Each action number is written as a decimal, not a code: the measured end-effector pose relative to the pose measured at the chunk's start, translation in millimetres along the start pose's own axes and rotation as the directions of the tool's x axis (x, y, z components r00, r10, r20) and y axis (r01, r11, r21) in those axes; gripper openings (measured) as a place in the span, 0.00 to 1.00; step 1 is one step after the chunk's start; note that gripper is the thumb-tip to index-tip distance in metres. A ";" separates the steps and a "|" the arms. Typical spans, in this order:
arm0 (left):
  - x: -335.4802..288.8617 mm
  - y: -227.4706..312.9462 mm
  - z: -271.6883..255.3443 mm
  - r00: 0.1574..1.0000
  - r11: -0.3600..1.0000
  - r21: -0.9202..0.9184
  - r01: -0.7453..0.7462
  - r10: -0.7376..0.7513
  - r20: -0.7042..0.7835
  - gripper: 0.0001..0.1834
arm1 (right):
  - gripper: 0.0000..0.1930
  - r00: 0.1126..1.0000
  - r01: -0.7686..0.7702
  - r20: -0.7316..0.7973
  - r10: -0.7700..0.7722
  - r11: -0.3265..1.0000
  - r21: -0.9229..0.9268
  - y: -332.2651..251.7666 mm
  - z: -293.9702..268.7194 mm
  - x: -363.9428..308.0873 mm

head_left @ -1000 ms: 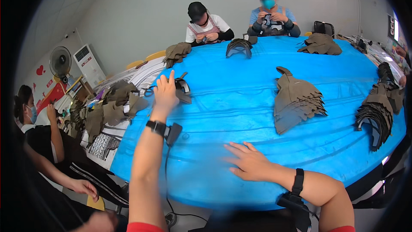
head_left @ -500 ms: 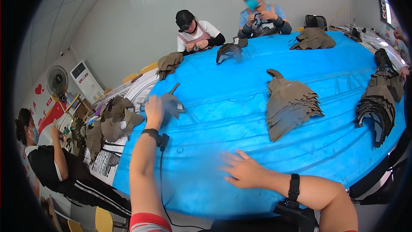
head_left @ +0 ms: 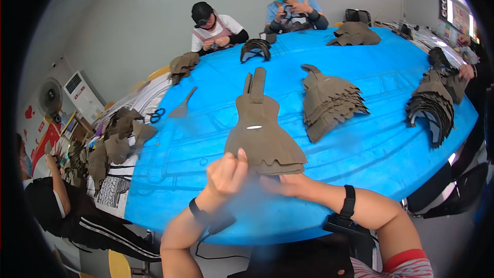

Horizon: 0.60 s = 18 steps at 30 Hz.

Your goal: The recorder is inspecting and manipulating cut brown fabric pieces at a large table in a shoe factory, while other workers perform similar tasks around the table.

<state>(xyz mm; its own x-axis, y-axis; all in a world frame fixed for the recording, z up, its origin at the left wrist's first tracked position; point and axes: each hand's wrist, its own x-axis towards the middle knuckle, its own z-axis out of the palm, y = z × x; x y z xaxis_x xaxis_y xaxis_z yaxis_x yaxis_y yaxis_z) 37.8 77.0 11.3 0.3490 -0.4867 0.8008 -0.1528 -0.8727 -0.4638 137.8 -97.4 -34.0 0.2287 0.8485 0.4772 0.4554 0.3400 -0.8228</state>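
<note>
In front of me is a brown cut fabric piece (head_left: 260, 136) with a flared, notched lower edge, two narrow strips at its top and a small white slit in the middle. It looks layered along the bottom. My left hand (head_left: 225, 174) is closed, its fingers pinching the piece's lower left edge. At the bottom edge, my right hand (head_left: 290, 185) grips the same piece from below; its fingers are partly hidden and blurred. Farther left lie a smaller brown piece (head_left: 181, 109) and dark-handled scissors (head_left: 157, 116).
Stacks of brown pieces lie right of centre (head_left: 329, 103), at the far right (head_left: 432, 105) and along the back (head_left: 355, 33) of the blue table (head_left: 175, 190). Two people work across the table, another stands at left beside a heap of brown pieces (head_left: 121, 136). A hand shows at the right edge.
My left hand has come back from the left side of the table toward my right hand. The brown fabric piece is now between them, and my view has shifted.
</note>
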 end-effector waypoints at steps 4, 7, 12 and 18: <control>10.1 16.0 2.9 0.998 0.994 -0.093 -0.055 0.052 -0.029 0.14 | 0.29 0.979 -0.114 -0.142 0.149 0.966 0.233 -13.5 3.1 -14.5; 2.6 26.0 12.0 0.998 0.963 -0.266 -0.040 0.049 0.025 0.21 | 0.26 0.915 -0.086 -0.382 0.131 0.988 0.132 -9.4 4.5 -12.9; 3.5 36.3 8.5 0.948 0.817 -0.485 0.311 -0.234 0.213 0.28 | 0.21 0.866 -0.041 -0.498 -0.041 0.987 -0.154 -4.6 -2.9 -16.4; 1.5 27.9 4.2 0.783 0.497 -0.641 0.585 -0.553 0.285 0.34 | 0.14 0.848 0.004 -0.402 -0.346 0.763 -0.647 9.5 -2.3 -14.2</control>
<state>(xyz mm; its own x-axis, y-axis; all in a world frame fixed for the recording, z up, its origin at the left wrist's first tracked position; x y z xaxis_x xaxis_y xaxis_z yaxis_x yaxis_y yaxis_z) 37.9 52.1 -2.0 0.6215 0.1133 0.7752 -0.4643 -0.7438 0.4809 140.8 -107.2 -47.8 0.3824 0.4387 0.8132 0.9049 0.0004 -0.4257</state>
